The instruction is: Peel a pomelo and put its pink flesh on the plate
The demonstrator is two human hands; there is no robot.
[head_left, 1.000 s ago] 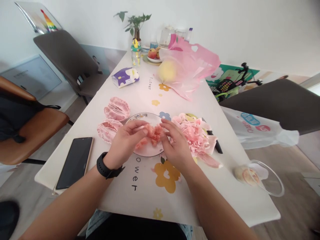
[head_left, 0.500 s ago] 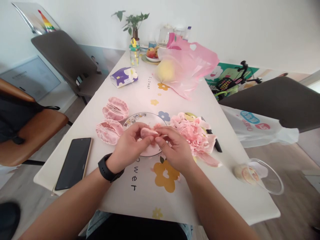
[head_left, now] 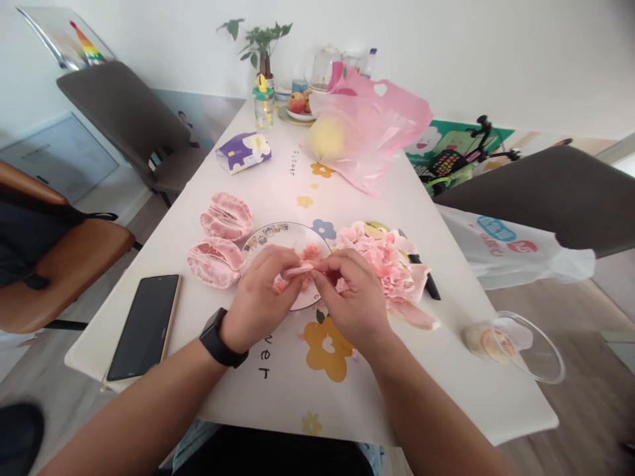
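Observation:
Over a round plate (head_left: pixel 258 241) with a cartoon rim, my left hand (head_left: pixel 265 294) and my right hand (head_left: pixel 352 297) pinch a pale pink pomelo segment (head_left: pixel 297 270) between thumbs and fingers. The left holds its body; the right grips its right end. Loose pink pulp (head_left: pixel 311 251) lies on the plate behind the fingers. Two large peeled pomelo pieces (head_left: pixel 227 216) sit left of the plate, one behind the other. To the right spreads a heap of pink peel and membrane (head_left: pixel 381 264), with a black-handled tool (head_left: pixel 432 285) partly under it.
A phone (head_left: pixel 143 327) lies at the left front, and a clear plastic container (head_left: pixel 516 347) overhangs the right edge. Farther back are a tissue pack (head_left: pixel 243 153), a pink plastic bag (head_left: pixel 372 132) around a yellow round thing, a lidded cup (head_left: pixel 263 109) and a fruit plate (head_left: pixel 300 114).
My left hand has turned, and the segment now shows edge-on, thinner than before. More pulp on the plate shows behind my fingers. The view has shifted slightly.

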